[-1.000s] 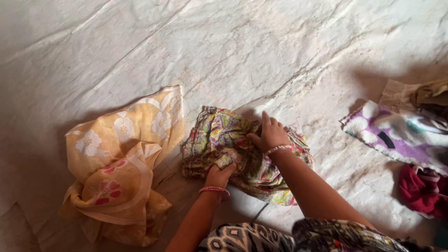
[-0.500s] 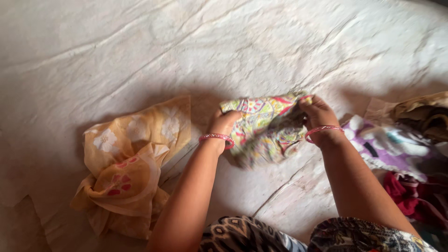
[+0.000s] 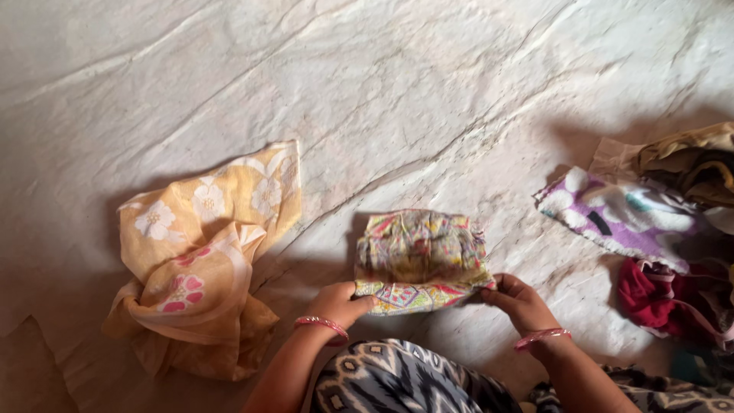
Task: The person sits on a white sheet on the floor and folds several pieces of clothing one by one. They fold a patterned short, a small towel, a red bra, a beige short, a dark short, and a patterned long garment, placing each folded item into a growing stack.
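Cloth, multicoloured and patterned [image 3: 419, 256], lies as a small folded rectangle on the white sheet [image 3: 382, 92] just in front of the person's knees, and both hands close on its near edge: the left hand [image 3: 339, 300] pinches the near-left corner and the right hand [image 3: 514, 298] the near-right corner, each grip shut on fabric between thumb and fingers. To fold it well, the two corners want to be kept level and the edge taut, so the layers stack square and the far side, which looks puckered, lies flat. To the left sits a crumpled yellow floral cloth [image 3: 195, 252], apart from the work. To the right a purple-and-white floral cloth [image 3: 619, 214] and a dark red garment [image 3: 657, 294] lie near; what is heaped behind them is hard to tell. Nothing blocks the fold itself.
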